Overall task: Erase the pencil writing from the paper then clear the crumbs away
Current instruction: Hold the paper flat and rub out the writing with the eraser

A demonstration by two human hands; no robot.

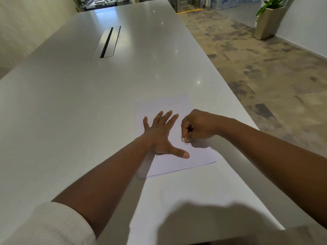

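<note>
A thin stack of white paper lies on the white table near its right edge. My left hand rests flat on the sheet with fingers spread, pressing it down. My right hand is closed in a fist around a small white eraser, whose tip touches the paper's middle right. Small dark crumbs or marks dot the far part of the sheet, and faint marks show beside my left hand. Any writing under the hands is hidden.
A metal cable slot is set into the table's middle, far from the paper. The table's right edge runs close beside the sheet, with patterned floor beyond. A potted plant stands at the far right wall.
</note>
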